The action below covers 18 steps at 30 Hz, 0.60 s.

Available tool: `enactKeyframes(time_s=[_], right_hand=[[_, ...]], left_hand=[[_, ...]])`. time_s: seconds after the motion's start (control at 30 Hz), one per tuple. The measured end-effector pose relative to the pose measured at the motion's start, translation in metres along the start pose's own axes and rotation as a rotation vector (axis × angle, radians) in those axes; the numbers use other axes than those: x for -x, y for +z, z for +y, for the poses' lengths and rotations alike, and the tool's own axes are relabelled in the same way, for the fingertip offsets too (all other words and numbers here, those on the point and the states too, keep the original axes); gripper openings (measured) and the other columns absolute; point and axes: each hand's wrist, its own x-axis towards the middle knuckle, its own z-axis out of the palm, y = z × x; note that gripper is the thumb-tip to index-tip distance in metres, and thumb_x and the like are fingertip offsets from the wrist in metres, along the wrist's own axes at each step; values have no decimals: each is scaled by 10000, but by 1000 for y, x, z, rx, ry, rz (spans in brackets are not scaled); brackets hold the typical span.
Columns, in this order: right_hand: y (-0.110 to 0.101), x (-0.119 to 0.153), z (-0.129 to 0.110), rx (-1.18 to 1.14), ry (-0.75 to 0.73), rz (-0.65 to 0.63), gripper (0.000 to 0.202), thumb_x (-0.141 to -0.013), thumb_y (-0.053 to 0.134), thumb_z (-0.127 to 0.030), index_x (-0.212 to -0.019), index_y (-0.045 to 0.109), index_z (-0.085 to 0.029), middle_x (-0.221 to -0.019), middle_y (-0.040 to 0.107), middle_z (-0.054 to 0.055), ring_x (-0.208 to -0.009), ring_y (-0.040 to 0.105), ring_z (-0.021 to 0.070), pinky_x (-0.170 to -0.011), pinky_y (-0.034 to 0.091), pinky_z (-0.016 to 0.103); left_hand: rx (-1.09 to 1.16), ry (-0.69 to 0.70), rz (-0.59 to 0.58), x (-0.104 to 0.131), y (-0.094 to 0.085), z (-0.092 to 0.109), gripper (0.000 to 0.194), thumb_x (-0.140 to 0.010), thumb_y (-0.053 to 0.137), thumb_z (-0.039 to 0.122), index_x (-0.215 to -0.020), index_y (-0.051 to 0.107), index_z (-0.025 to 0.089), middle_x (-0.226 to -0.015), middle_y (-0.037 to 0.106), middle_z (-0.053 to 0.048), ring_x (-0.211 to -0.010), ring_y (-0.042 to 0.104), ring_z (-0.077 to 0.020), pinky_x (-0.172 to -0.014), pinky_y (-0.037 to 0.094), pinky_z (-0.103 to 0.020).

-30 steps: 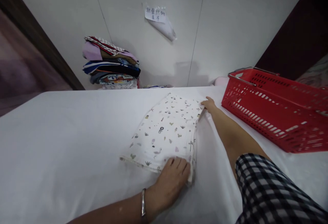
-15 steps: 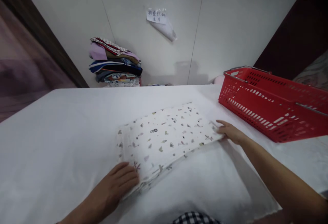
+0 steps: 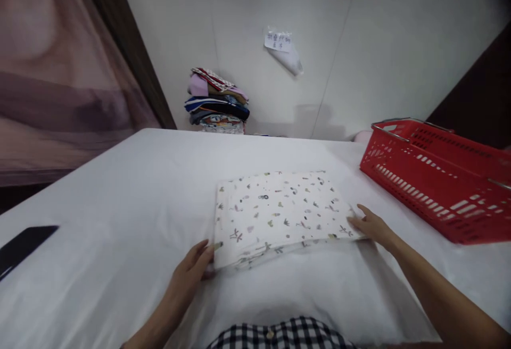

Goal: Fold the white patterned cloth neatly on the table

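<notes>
A folded white cloth with small printed motifs (image 3: 279, 210) lies on the white-covered table, its near edge layered. My left hand (image 3: 195, 264) is at the cloth's near left corner, thumb on top near the edge and the other fingers partly beneath. At the near right corner, my right hand (image 3: 373, 226) pinches the cloth's edge between thumb and fingers. Plain white fabric (image 3: 319, 285) spreads below the printed cloth and reaches the table's front.
A red plastic basket (image 3: 435, 179) with metal handles stands at the right. Behind the table is a stack of folded fabrics (image 3: 217, 99). A dark flat object (image 3: 24, 245) lies at the left edge. A paper note (image 3: 279, 42) hangs on the wall.
The view has turned left. The printed cloth lies straighter, and my left hand has gone from flat on its corner to gripping at its left edge.
</notes>
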Motion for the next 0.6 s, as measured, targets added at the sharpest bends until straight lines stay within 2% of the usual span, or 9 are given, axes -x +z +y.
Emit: enactKeyframes(time_s=[0.07, 0.13, 0.23, 0.33, 0.43, 0.53, 0.6], right_hand=[[0, 1, 0, 11, 4, -31, 772, -644, 705, -476, -1323, 487, -182, -909, 643, 113, -846, 623, 267, -767, 492, 370], [-2, 4, 4, -60, 54, -87, 831, -657, 701, -494, -1376, 411, -196, -960, 639, 117, -744, 629, 231, -694, 518, 356], [-4, 11, 12, -231, 136, -175, 897, -654, 712, -516, -1414, 330, -231, -931, 648, 97, -578, 596, 178, -559, 534, 331], [-5, 18, 17, -430, 164, -186, 921, -624, 768, -437, -1409, 329, -239, -920, 650, 85, -622, 607, 182, -574, 555, 316], [-5, 23, 19, -570, 184, -176, 935, -613, 790, -361, -1411, 318, -247, -883, 649, 58, -636, 614, 178, -608, 565, 307], [-4, 26, 18, -648, 200, -233, 904, -624, 785, -342, -1399, 330, -238, -750, 627, 16, -575, 594, 160, -572, 553, 284], [-5, 27, 15, -703, 197, -263, 848, -634, 776, -322, -1371, 365, -232, -724, 620, 5, -566, 589, 153, -554, 544, 272]], left_hand=[[54, -34, -37, 4, 7, 9, 647, -720, 534, 610, -1177, 531, 152, -843, 618, -46, -668, 600, -167, -677, 535, -336], [120, -63, -75, 6, 12, 16, 600, -689, 570, 603, -1090, 564, 156, -697, 560, 3, -598, 551, -142, -601, 503, -300], [211, -128, -193, 4, 14, 21, 530, -628, 613, 634, -876, 569, 167, -525, 418, 69, -475, 430, -96, -483, 385, -234], [260, -184, -307, 1, 14, 21, 498, -609, 618, 652, -683, 488, 177, -487, 384, 73, -452, 382, -81, -444, 281, -210], [287, -237, -381, 0, 14, 21, 504, -616, 604, 656, -611, 443, 178, -496, 401, 60, -440, 334, -66, -427, 211, -209], [284, -277, -358, -1, 14, 20, 494, -593, 637, 626, -575, 419, 183, -485, 380, 65, -433, 306, -61, -424, 193, -212], [272, -255, -312, 0, 15, 21, 475, -581, 658, 594, -561, 414, 186, -477, 374, 66, -436, 314, -65, -426, 221, -215]])
